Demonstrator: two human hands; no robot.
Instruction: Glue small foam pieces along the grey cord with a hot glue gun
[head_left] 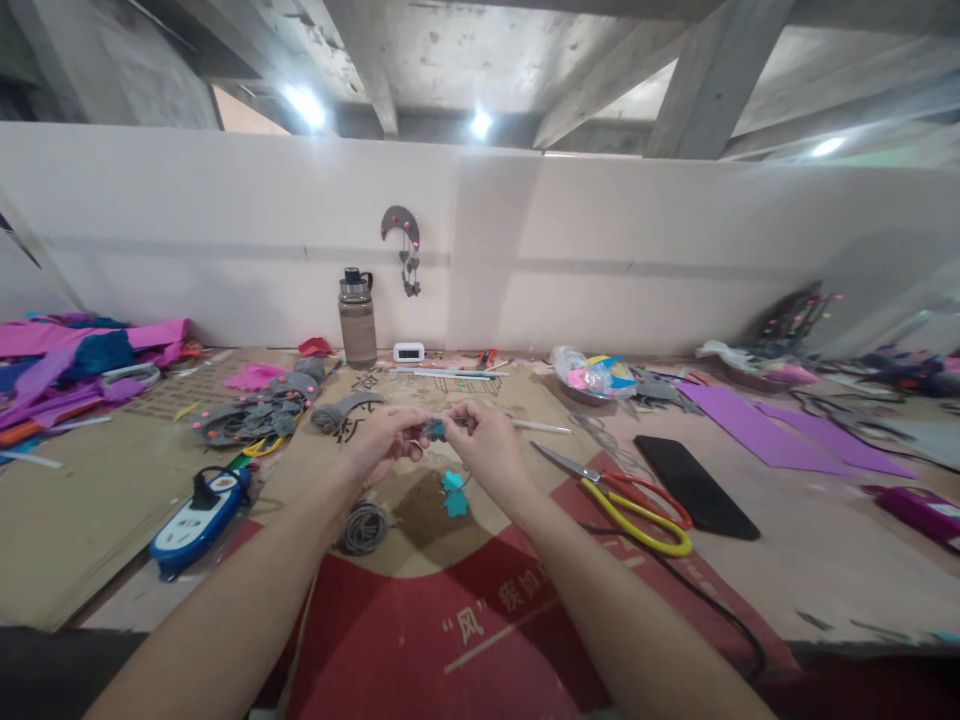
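Small grey-and-teal piece pinched in the fingertips of left hand and right hand, above printed brown-and-red paper on the worktop. Lower in view, teal scalloped shapes; left of them, loose coil of grey cord. Farther right, yellow-and-red-handled scissors beside flat black phone.

Head-worn view — forward and down (from nearby) — over the worktable

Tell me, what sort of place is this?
Probably a craft workshop: scissors lie on the table, small teal shapes show near the middle, and a grey moon-shaped ornament hangs against the white wall.
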